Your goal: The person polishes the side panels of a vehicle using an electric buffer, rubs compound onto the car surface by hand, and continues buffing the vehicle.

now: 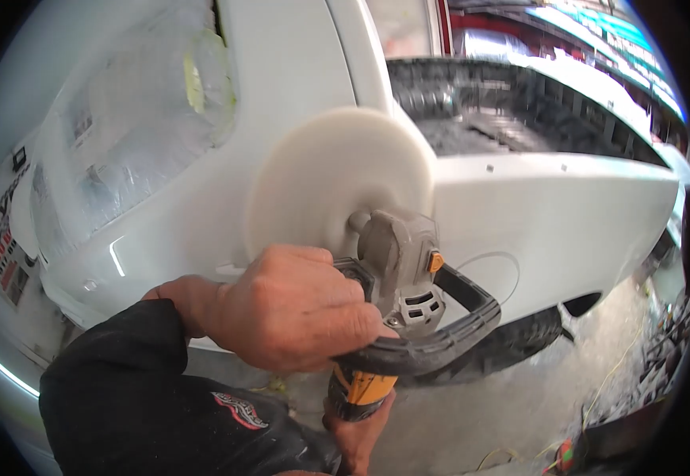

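Your left hand is closed on the black handle, your right hand around the polisher; how much of the white panel is finished, I cannot tell.

**Truck side: layout, L to R**

I'm seeing a sign sitting far L, then the window upper L and bed upper R. The tyre is showing below the bed side. The polisher is occupying ctr, before the truck. A cord is lying on the flr, lower R.
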The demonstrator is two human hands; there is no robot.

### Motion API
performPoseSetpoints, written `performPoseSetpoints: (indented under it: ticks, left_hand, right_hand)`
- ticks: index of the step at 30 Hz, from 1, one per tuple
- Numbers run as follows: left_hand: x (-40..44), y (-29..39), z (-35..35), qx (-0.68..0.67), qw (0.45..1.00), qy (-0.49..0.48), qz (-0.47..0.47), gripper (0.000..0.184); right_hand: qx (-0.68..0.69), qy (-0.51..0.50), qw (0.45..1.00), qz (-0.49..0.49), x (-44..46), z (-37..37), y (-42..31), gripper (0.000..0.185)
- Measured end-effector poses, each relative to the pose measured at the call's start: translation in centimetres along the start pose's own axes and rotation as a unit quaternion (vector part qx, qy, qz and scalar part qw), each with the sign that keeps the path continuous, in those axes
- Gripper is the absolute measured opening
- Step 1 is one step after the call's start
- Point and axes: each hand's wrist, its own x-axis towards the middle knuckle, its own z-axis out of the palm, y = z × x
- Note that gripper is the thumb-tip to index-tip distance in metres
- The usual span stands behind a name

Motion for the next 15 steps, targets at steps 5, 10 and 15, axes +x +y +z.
performPoseSetpoints:
  ticks: [5, 10, 15]
  left_hand:
    - [1.0, -0.4, -2.9, 0.068, 0.996, 0.025, -0.043, 0.023]
    - [4.9, -1.9, -5.7, 0.065, 0.986, 0.144, -0.057, 0.026]
    - [9.4, -6.9, -9.6, 0.136, 0.967, 0.214, -0.039, 0.024]
  right_hand:
    - [-0.108, -0.059, 0.991, -0.051, 1.6, -2.3, -4.3, 0.093]
    - [-0.111, -0.086, 0.983, -0.122, 5.0, -3.5, -11.6, 0.084]
    - [-0.109, -0.092, 0.973, -0.183, 9.3, -2.0, -19.0, 0.076]
